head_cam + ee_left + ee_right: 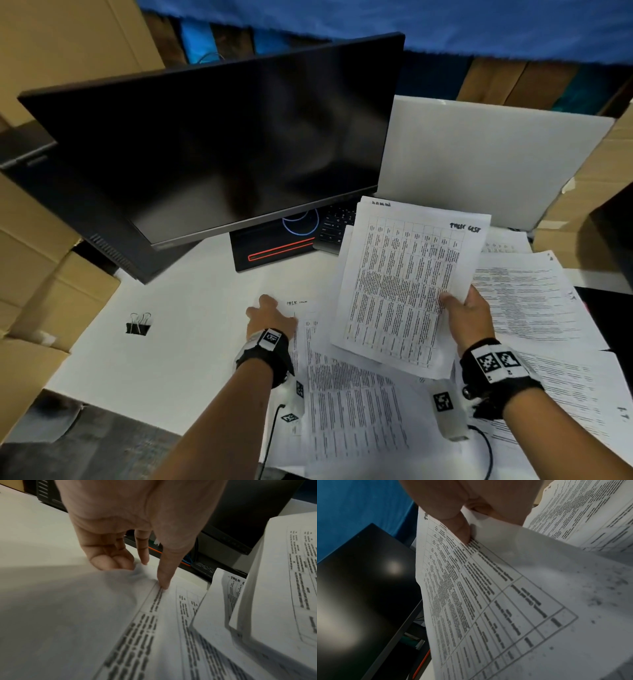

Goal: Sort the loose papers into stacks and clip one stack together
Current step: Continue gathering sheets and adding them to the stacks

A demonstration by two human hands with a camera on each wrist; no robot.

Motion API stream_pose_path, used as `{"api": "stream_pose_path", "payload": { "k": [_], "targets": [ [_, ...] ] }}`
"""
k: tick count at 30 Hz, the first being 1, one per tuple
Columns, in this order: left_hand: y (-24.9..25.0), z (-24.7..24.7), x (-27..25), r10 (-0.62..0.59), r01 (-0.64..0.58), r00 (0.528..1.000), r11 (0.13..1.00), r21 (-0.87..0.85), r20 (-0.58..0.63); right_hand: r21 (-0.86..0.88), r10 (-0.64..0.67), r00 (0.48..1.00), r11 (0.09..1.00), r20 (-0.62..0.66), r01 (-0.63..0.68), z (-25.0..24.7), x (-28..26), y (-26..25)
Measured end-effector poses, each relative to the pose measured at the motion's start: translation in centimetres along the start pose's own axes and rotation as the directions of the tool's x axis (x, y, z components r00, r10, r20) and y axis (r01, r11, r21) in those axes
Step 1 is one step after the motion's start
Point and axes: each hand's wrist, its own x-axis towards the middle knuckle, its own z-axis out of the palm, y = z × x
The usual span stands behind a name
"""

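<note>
Printed sheets with tables lie scattered over the white desk (191, 308). My right hand (457, 305) grips a small stack of table sheets (404, 284) headed "Task List", lifted and tilted above the pile; its thumb (464, 534) lies on the top page. My left hand (267, 308) is down on the desk at the left edge of the pile. There its curled fingers (111, 562) bunch the corner of a loose sheet (85, 615) while the thumb (164, 582) presses a printed page. A black binder clip (138, 325) stands alone at the desk's left.
A dark monitor (222, 144) leans over the back of the desk, with a black unit with a red stripe (274, 251) and a keyboard (337, 222) beneath it. A white board (479, 161) stands behind the papers. Cardboard boxes (51, 274) flank the desk. More sheets (527, 298) lie at right.
</note>
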Motion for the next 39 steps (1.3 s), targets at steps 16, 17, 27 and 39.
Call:
{"api": "stream_pose_path", "payload": {
  "k": [16,17,27,39],
  "targets": [
    [2.7,0.8,-3.2,0.293,-0.24,0.954,0.867,-0.436,0.058,0.057,0.04,0.994,0.997,0.103,-0.046,0.2,-0.7,-0.4],
    [3.0,-0.4,-3.6,0.341,-0.239,0.935,0.809,-0.537,0.098,0.073,0.021,0.989,0.997,0.146,-0.032,0.6,-1.1,-0.8],
    [-1.3,-9.8,-6.8,0.376,-0.434,0.895,0.602,-0.671,-0.242,0.219,-0.333,0.862,0.939,0.382,0.266,8.7,-6.5,-4.5],
    [-3.8,-6.8,-5.7,0.249,-0.396,0.918,0.589,-0.705,-0.309,-0.033,-0.087,0.942,0.994,0.326,0.103,13.3,-6.2,-2.0]
  ]
}}
